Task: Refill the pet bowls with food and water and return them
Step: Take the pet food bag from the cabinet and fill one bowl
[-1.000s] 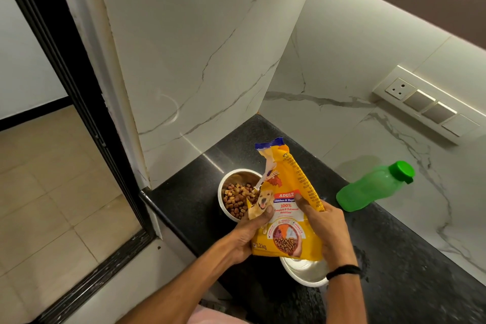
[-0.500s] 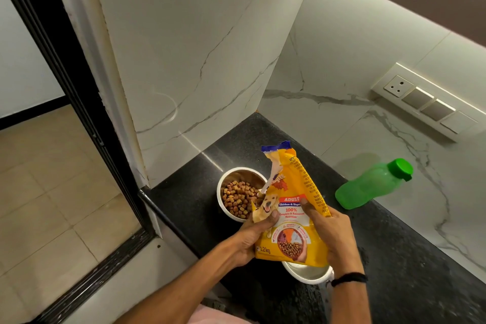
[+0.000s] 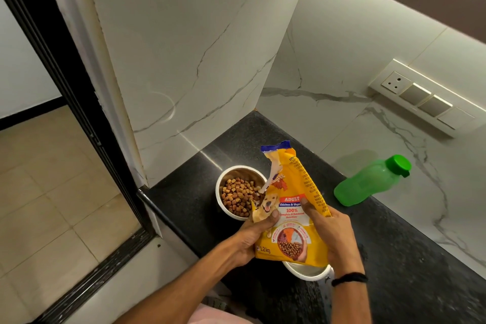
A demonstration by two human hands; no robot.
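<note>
Black counter (image 3: pixel 410 258), food bag (image 3: pixel 292 221) between left hand (image 3: pixel 253 238), right hand (image 3: pixel 332 234)

Bag (image 3: pixel 289 221): glossy printed plastic film, creased near the top. Kibble (image 3: pixel 236 196): matt, rough brown bits. Bowl (image 3: pixel 243 173): dull metal inside, smooth white outside. Second bowl (image 3: pixel 307 273): smooth, shiny white rim. Bottle (image 3: pixel 368 183): translucent green plastic, opaque green cap. Counter (image 3: pixel 420 271): polished black speckled stone. Walls (image 3: pixel 184 60): glossy white veined marble-look slabs. Floor (image 3: pixel 52 192): beige tiles, satin. Wristband (image 3: pixel 348 278): black, matt.
</note>
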